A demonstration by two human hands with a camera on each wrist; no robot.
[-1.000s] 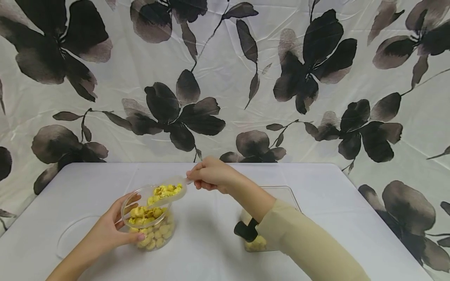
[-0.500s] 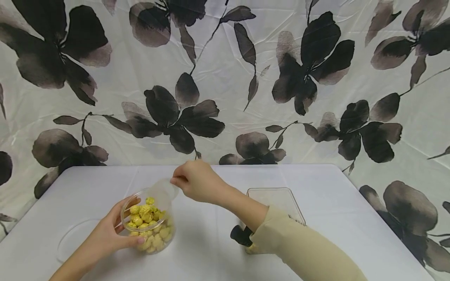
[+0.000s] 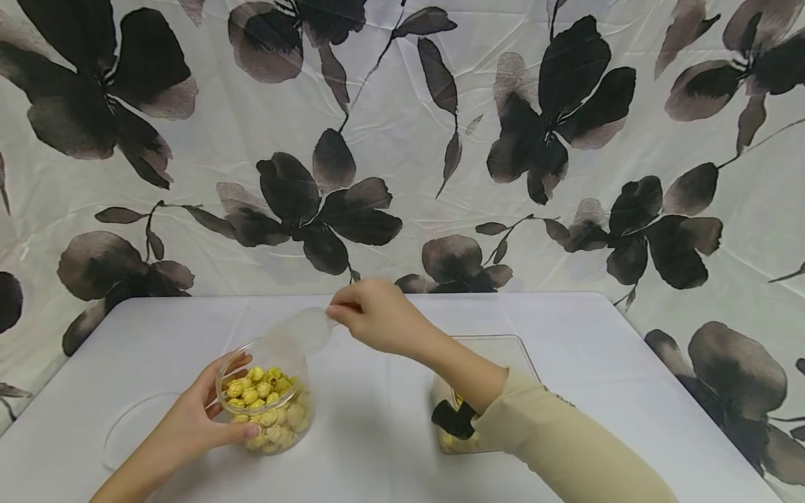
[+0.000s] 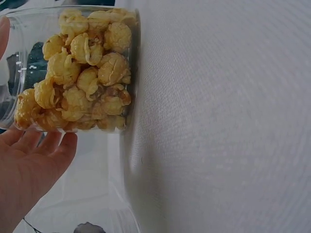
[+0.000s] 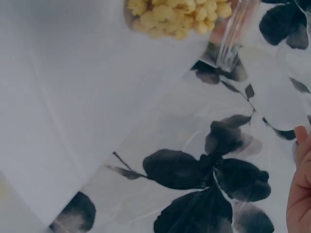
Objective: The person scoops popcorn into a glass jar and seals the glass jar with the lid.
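In the head view my left hand [image 3: 198,416] holds a clear round jar [image 3: 306,381] by its side, thumb in front and fingers behind. Yellow popcorn [image 3: 260,391] fills much of the jar, which leans a little on the white table. My right hand [image 3: 380,318] pinches the handle end of a translucent scoop [image 3: 309,330]. The scoop is tipped above the jar's far right rim, and no popcorn shows on it. The left wrist view shows fingers [image 4: 65,148] against the jar wall. In the right wrist view only part of the right hand [image 5: 301,194] appears.
A clear rectangular container [image 3: 527,356] with some popcorn stands right of centre, partly covered by the right forearm. A clear round lid [image 3: 108,433] lies at the left, beside the left forearm. A black piece [image 3: 454,419] sits at the right cuff. Floral cloth hangs behind the table [image 3: 377,461].
The scoop carried popcorn a second ago; it tipped over the jar and the popcorn went in. Since then my right hand has drawn back slightly up and right. The left hand stays put.
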